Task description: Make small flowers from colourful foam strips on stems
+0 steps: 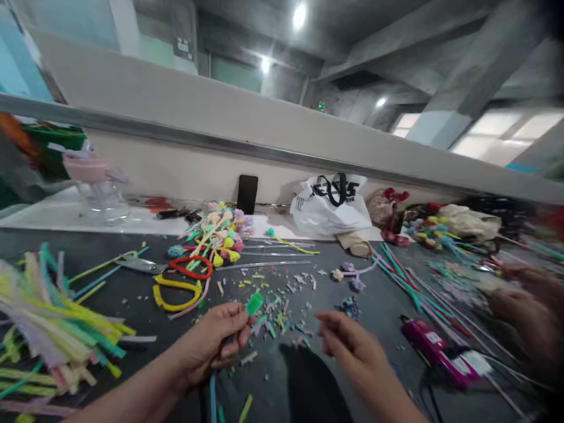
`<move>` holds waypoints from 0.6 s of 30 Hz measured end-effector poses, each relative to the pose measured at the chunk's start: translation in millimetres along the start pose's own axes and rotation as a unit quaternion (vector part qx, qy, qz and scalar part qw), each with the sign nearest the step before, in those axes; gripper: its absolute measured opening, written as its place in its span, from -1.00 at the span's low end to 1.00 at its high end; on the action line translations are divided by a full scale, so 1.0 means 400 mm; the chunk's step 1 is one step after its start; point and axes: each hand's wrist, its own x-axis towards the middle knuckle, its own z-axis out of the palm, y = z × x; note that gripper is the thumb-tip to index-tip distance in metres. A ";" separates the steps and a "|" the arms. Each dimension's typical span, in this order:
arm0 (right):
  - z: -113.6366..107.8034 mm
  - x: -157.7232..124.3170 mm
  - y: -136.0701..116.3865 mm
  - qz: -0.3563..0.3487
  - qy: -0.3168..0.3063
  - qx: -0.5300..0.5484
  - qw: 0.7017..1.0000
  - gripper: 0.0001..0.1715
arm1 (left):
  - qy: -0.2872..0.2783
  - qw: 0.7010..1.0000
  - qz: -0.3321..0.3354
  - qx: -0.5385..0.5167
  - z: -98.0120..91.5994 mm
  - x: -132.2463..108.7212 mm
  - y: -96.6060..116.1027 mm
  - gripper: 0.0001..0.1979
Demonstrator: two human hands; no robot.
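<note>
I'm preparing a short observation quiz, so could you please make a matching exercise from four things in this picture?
Column one:
1. Left hand
2. Scissors
3. Phone
4. Bag

Column two:
A. Standing upright
B. White with black print
C. Holding a green piece
D. Red-and-yellow-handled

Pairs: 1-C, 2-D, 3-A, 4-B

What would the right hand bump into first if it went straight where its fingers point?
Probably the small colourful clippings scattered on the dark table, just ahead of the right hand. Its height is hard to judge, so it might pass over them.
</note>
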 end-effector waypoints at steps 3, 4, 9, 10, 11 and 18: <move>0.083 0.038 -0.055 -0.002 -0.089 0.081 0.993 -0.69 | -0.006 0.999 0.008 0.050 0.008 -0.008 -0.016 -0.70; 0.105 0.050 -0.070 -0.002 -0.115 0.114 0.987 -0.67 | -0.005 0.998 0.011 0.063 0.010 -0.010 -0.019 -0.70; 0.156 0.094 -0.093 0.030 -0.193 0.198 0.961 -0.58 | 0.026 0.992 0.016 0.120 0.014 -0.007 -0.023 -0.76; 0.158 0.099 -0.090 0.035 -0.193 0.198 0.960 -0.59 | 0.031 0.990 0.010 0.136 0.015 -0.005 -0.023 -0.77; 0.159 0.103 -0.086 0.041 -0.191 0.197 0.961 -0.61 | 0.036 0.988 0.004 0.151 0.017 -0.003 -0.023 -0.78; 0.161 0.108 -0.061 0.073 -0.202 0.182 0.960 -0.81 | 0.008 0.989 -0.006 0.146 0.014 0.006 -0.039 -0.77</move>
